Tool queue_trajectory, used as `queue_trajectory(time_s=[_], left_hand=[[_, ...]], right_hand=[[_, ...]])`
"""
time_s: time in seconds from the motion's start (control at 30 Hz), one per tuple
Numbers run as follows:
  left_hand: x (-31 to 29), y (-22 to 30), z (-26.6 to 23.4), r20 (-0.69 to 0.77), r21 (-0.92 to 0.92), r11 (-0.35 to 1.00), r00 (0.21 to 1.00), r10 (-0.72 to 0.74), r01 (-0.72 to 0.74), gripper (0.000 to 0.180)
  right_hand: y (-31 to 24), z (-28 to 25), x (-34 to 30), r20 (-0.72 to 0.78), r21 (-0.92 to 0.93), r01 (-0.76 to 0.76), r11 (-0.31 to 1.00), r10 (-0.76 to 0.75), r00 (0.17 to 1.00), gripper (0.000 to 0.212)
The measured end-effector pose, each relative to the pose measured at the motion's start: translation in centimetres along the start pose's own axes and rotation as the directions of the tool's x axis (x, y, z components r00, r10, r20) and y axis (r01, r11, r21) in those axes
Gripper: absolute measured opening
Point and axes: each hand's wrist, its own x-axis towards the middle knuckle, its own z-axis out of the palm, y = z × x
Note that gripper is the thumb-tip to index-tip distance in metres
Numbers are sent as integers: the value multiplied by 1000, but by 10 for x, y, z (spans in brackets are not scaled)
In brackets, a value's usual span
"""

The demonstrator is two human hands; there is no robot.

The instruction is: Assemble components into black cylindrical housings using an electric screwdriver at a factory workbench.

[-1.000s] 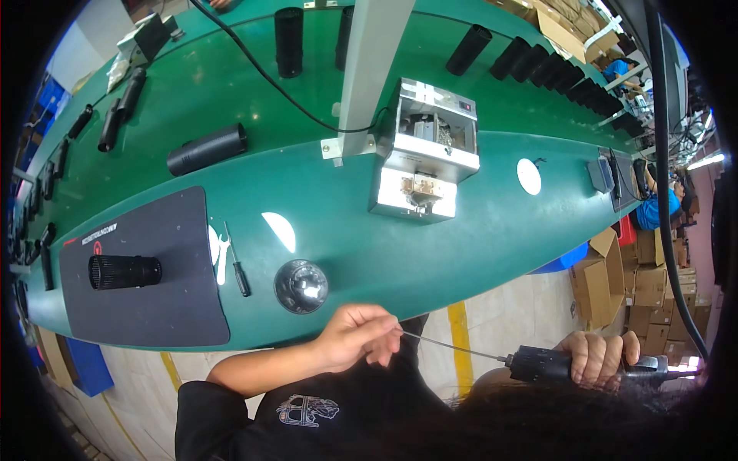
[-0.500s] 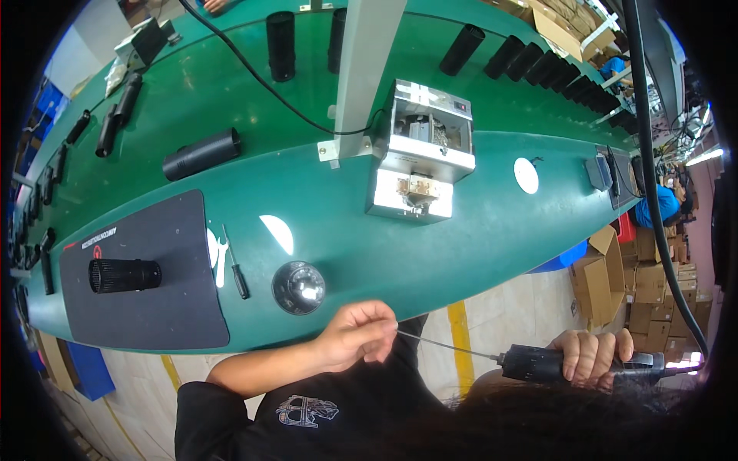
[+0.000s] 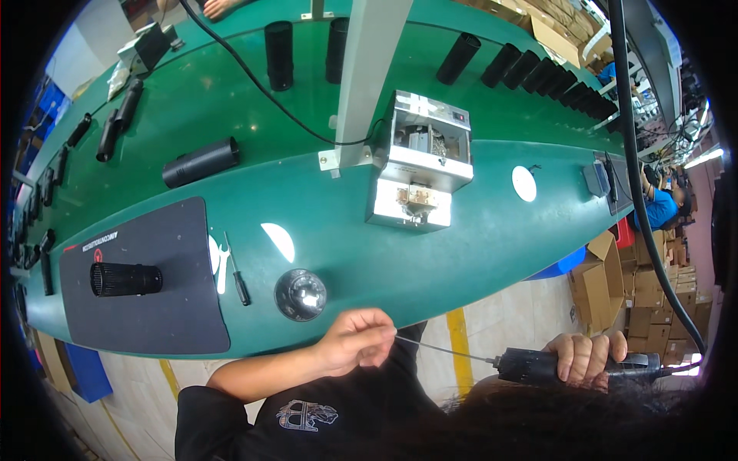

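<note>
My right hand [image 3: 588, 358] is wrapped round the body of a black corded electric screwdriver [image 3: 530, 366] at the lower right. Its long thin bit [image 3: 446, 349] points left across to my left hand [image 3: 357, 339]. There, my fingers are pinched together at the bit's tip; whether a small screw sits in them is hidden. Just beyond my left hand, a round, glossy dark dome [image 3: 300, 294] rests on the green table [image 3: 430, 284]. A steel screw feeder [image 3: 421, 165] stands farther off, beside a grey post.
A black perforated cylinder [image 3: 126, 279] lies on a dark mat [image 3: 146, 323] at left. Beside it are a hand screwdriver [image 3: 241, 286] and a white wrench [image 3: 222, 270]. Several black tubes [image 3: 459, 58] stand along the back. A black cable [image 3: 642, 169] hangs at right. Another person's hand [image 3: 219, 8] shows at top.
Both hands keep their grips, and the electric screwdriver has shifted slightly left. The view has moved a little. More of the other person's hand shows at the top.
</note>
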Motion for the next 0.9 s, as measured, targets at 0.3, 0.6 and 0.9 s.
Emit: queue_trajectory(time_s=[0.3, 0.6, 0.9], left_hand=[[-2, 0, 0, -38, 5, 1000, 999, 4, -4, 11], [-3, 1, -3, -9, -20, 999, 999, -32, 32, 15], [-3, 0, -5, -18, -21, 1000, 1000, -18, 17, 18]], right_hand=[[6, 4, 1, 6, -12, -6, 1000, 6, 1000, 30], [5, -2, 0, 24, 15, -23, 1000, 22, 999, 29], [9, -2, 1, 53, 25, -22, 999, 21, 998, 30]])
